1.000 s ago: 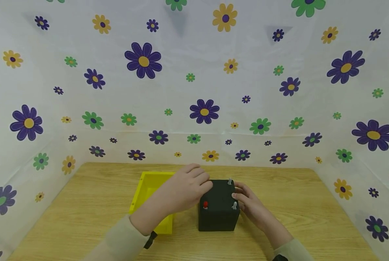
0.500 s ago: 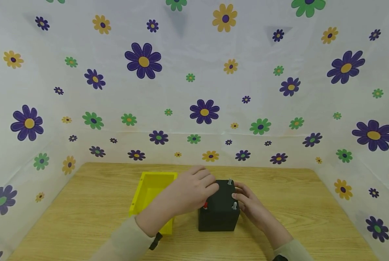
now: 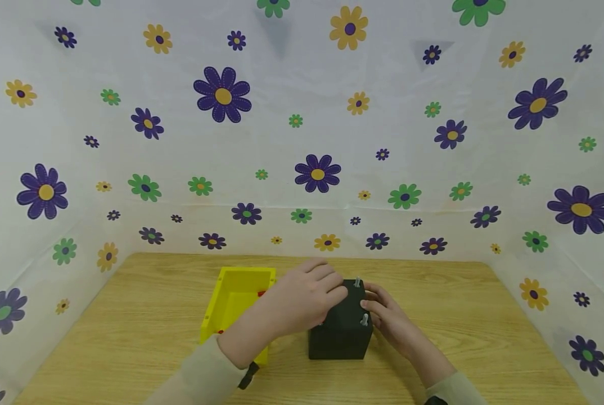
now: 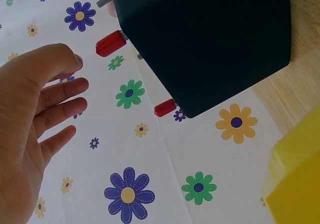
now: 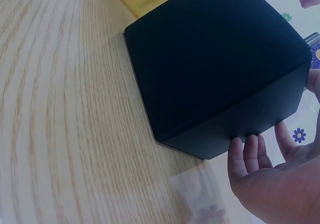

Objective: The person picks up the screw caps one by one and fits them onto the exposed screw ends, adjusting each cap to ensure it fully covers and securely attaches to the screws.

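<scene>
A black box (image 3: pixel 339 340) with upright threaded bolts (image 3: pixel 364 319) on its top stands on the table. Two red caps sit on bolts, a nearer red cap (image 4: pixel 111 43) and a farther red cap (image 4: pixel 165 107) in the left wrist view; my left hand hides both in the head view. My left hand (image 3: pixel 304 295) hovers over the box's left part, its fingers loosely bent and holding nothing. A gap shows between its thumb and the nearer cap. My right hand (image 3: pixel 390 320) grips the box's right side, thumb at the top edge and fingers along the side (image 5: pixel 250 154).
A yellow bin (image 3: pixel 212 304) stands left of the box, partly behind my left forearm, with small red pieces (image 3: pixel 261 293) inside. The wooden table (image 3: pixel 145 315) is enclosed by a flower-patterned sheet (image 3: pixel 282 140) at the back and sides.
My left hand has shifted right over the box and now covers the red cap seen earlier. Red pieces in the yellow bin have come into view. My right hand stays put.
</scene>
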Available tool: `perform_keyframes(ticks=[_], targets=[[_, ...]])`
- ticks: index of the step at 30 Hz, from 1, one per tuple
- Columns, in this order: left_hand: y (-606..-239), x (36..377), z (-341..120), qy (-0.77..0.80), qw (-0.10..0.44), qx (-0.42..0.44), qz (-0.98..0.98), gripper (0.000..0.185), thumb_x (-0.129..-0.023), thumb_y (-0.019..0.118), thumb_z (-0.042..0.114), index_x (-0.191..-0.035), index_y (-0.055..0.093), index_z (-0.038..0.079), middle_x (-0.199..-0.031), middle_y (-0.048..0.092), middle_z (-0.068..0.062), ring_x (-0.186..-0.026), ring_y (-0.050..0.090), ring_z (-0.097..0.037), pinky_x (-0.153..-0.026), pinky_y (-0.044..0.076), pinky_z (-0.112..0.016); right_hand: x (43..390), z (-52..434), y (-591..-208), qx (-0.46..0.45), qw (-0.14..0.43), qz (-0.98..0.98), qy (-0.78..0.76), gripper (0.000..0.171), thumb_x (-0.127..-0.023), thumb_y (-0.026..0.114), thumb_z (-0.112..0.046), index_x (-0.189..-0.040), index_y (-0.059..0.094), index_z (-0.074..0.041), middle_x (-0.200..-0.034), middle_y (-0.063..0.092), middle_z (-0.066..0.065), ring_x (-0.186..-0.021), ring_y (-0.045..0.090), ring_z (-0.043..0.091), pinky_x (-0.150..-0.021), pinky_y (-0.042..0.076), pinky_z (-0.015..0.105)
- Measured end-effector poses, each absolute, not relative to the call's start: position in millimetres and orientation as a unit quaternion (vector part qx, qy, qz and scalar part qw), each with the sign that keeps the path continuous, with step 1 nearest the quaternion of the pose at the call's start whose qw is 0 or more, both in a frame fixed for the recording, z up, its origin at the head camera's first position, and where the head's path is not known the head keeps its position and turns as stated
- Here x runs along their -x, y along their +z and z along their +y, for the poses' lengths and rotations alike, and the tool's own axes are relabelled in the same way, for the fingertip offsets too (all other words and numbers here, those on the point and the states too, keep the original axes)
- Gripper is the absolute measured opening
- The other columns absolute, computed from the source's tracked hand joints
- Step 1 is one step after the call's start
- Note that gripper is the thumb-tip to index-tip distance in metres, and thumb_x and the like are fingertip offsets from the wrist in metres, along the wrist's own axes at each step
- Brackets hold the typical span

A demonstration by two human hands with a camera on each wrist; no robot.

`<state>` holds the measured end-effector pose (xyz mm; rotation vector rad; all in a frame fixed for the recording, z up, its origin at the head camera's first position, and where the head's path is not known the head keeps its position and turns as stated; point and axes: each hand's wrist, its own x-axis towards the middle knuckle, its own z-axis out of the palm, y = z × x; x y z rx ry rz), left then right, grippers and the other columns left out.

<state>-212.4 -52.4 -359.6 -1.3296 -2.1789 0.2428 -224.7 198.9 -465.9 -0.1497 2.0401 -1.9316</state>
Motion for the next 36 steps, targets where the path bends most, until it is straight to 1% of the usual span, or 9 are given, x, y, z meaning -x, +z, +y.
perform_keyframes(ticks=[3,8,10,12,18,21,28,32,36], targets=[[-359,212,-50,0.087,0.287,0.499,-0.813,0.021,-0.094,0.079,0.029,-0.112,0.071,0.022,-0.118,0.077,0.006,-0.114,0.070,-0.015,-0.117,0.050,-0.035,224,199,-466,0.048,0.160,0.716,-0.677,0.064,-0.105,0.055,-0.023,-0.162,0.030,-0.006,-0.164,0.036,0.023,-0.128,0.056,0.018,-0.110,0.047,0.028],[-360,213,-45,0.085,0.294,0.503,-0.808,0.019,-0.095,0.077,0.028,-0.112,0.071,0.022,-0.118,0.077,0.006,-0.115,0.070,-0.014,-0.117,0.051,-0.035,224,199,-465,0.042,0.158,0.718,-0.677,0.064,-0.105,0.055,-0.024,-0.161,0.030,-0.005,-0.165,0.036,0.024,-0.134,0.054,0.022,-0.118,0.043,0.036],[-360,213,-44,0.087,0.295,0.504,-0.807,0.019,-0.096,0.076,0.028,-0.112,0.070,0.022,-0.119,0.077,0.006,-0.115,0.070,-0.014,-0.117,0.051,-0.035,224,199,-465,0.042,0.158,0.718,-0.677,0.064,-0.105,0.055,-0.024,-0.161,0.030,-0.005,-0.165,0.036,0.023,-0.135,0.054,0.023,-0.119,0.043,0.037],[-359,212,-42,0.088,0.295,0.504,-0.807,0.019,-0.096,0.076,0.028,-0.112,0.070,0.021,-0.119,0.077,0.006,-0.115,0.070,-0.015,-0.117,0.051,-0.035,224,199,-465,0.043,0.158,0.718,-0.677,0.064,-0.105,0.055,-0.023,-0.161,0.030,-0.005,-0.166,0.035,0.023,-0.134,0.054,0.022,-0.118,0.043,0.036],[-359,211,-39,0.090,0.292,0.505,-0.807,0.018,-0.097,0.075,0.028,-0.113,0.070,0.022,-0.119,0.076,0.007,-0.116,0.069,-0.014,-0.117,0.050,-0.034,224,199,-465,0.054,0.160,0.716,-0.678,0.064,-0.105,0.054,-0.023,-0.162,0.028,-0.004,-0.166,0.034,0.024,-0.130,0.054,0.016,-0.109,0.046,0.026],[-359,211,-38,0.091,0.291,0.506,-0.807,0.018,-0.097,0.075,0.029,-0.113,0.070,0.022,-0.119,0.077,0.006,-0.116,0.069,-0.014,-0.118,0.050,-0.034,224,200,-466,0.057,0.160,0.716,-0.677,0.065,-0.106,0.053,-0.023,-0.162,0.027,-0.004,-0.166,0.033,0.025,-0.132,0.054,0.018,-0.109,0.046,0.027],[-361,211,-36,0.090,0.289,0.511,-0.805,0.020,-0.096,0.076,0.030,-0.114,0.071,0.022,-0.118,0.076,0.007,-0.116,0.069,-0.014,-0.119,0.049,-0.034,224,200,-466,0.054,0.157,0.720,-0.674,0.065,-0.106,0.054,-0.023,-0.162,0.027,-0.004,-0.167,0.032,0.025,-0.137,0.052,0.024,-0.114,0.045,0.033],[-362,211,-35,0.094,0.288,0.511,-0.805,0.022,-0.096,0.078,0.031,-0.115,0.071,0.023,-0.118,0.076,0.007,-0.116,0.069,-0.013,-0.119,0.048,-0.034,224,200,-467,0.057,0.156,0.721,-0.672,0.066,-0.106,0.054,-0.024,-0.162,0.027,-0.004,-0.167,0.032,0.025,-0.138,0.052,0.025,-0.114,0.046,0.032],[-363,212,-34,0.096,0.296,0.513,-0.800,0.019,-0.096,0.077,0.030,-0.113,0.072,0.023,-0.116,0.076,0.008,-0.115,0.070,-0.013,-0.118,0.049,-0.033,225,199,-468,0.061,0.158,0.720,-0.673,0.066,-0.106,0.054,-0.024,-0.163,0.027,-0.004,-0.168,0.031,0.026,-0.137,0.052,0.024,-0.111,0.046,0.030]])
